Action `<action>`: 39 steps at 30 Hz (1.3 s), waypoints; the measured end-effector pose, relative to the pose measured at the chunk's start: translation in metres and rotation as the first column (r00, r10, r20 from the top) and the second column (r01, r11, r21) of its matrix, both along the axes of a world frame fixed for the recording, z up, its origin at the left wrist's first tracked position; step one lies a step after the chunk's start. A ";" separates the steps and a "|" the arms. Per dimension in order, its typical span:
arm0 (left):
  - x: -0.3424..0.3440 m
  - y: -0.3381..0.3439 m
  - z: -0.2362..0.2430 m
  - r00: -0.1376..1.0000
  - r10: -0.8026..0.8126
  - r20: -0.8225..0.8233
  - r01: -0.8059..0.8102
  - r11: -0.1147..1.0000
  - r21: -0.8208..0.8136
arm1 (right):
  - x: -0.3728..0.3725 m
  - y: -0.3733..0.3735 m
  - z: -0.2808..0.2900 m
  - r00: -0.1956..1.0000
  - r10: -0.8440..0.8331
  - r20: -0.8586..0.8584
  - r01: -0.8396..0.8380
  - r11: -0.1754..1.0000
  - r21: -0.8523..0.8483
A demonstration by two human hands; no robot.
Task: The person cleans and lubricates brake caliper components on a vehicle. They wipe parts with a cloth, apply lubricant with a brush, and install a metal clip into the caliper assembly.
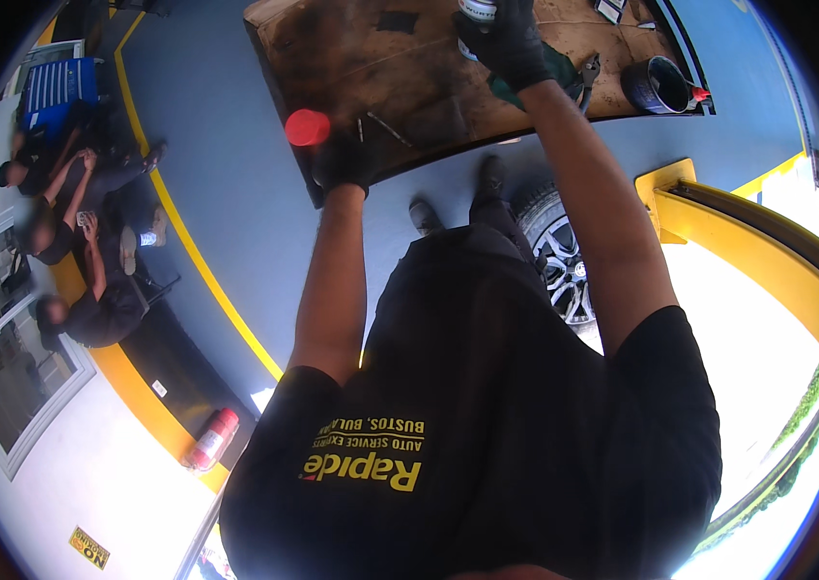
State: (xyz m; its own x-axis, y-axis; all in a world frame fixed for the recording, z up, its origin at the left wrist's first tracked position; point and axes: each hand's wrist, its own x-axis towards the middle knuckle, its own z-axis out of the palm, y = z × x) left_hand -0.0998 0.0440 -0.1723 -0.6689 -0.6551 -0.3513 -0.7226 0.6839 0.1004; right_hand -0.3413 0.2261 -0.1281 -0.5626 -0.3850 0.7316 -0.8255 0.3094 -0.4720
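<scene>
The black-gloved left hand point(344, 159) clenches something topped by a round red plastic cap point(308, 127); its body is hidden. The black-gloved right hand point(511, 41) grips a white cylindrical can point(476, 10), cut off at the frame's top, above the stained brown cardboard sheet point(351, 58).

Stained cardboard sheet point(409, 87) on blue floor point(235, 174)

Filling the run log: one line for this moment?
left hand: gloved, at red cap | right hand: gloved, grips spray can | below: cardboard sheet
</scene>
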 end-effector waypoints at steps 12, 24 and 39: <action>-0.005 -0.024 -0.068 0.873 -0.239 -0.425 0.298 0.951 0.077 | -0.001 -0.002 0.004 1.000 -0.004 -0.014 0.003 1.000 -0.026; -0.062 -0.010 -0.031 0.993 -0.119 0.002 0.118 0.988 0.100 | -0.010 0.034 0.040 0.992 -0.094 0.088 0.110 0.974 -0.200; -0.213 0.127 -0.039 0.800 -0.348 -0.489 0.558 0.731 0.393 | 0.128 0.210 0.007 0.793 -0.292 0.535 0.348 0.937 -0.005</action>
